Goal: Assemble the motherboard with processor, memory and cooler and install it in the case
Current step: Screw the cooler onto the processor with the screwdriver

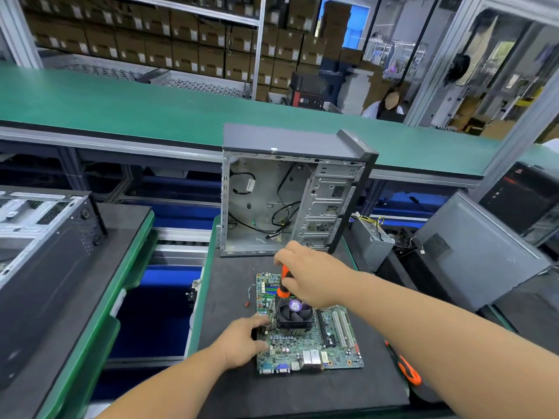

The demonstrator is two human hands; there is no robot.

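Head view: the motherboard (308, 337) lies flat on the dark mat of the counter (302, 385), w/ the cooler (294, 315) already sitting on it over the processor spot; the fan w/ its purple hub label faces up. The right hand (311, 279) is wrapped round the orange-black screwdriver (283, 282), held near upright w/ its tip down at the cooler's far-left corner. The left hand (242, 343) lies on the board's left edge, fingers stretched toward the cooler base, pressing to steady it and grasping nothing.

Progress, judged from this: cooler placed, so the processor is prob. under it (hidden). Cooler screws look to be the step in hand. Memory: slots sit behind the screwdriver, can't tell if sticks are in. The case (290, 192) stands upright just behind the board, side open, loose cables inside, no board in it, so install is still to do.

Surface & room: the mat sits on a green-edged pallet; a second orange tool (405, 370) lies at the mat's right edge, partly under the right forearm. A power supply (370, 243) w/ coloured wires stands right of the case, a grey side panel (481, 252) further right, another chassis (42, 237) on the left pallet. Behind runs a long green bench, then racks of brown cartons; another person sits far back right.
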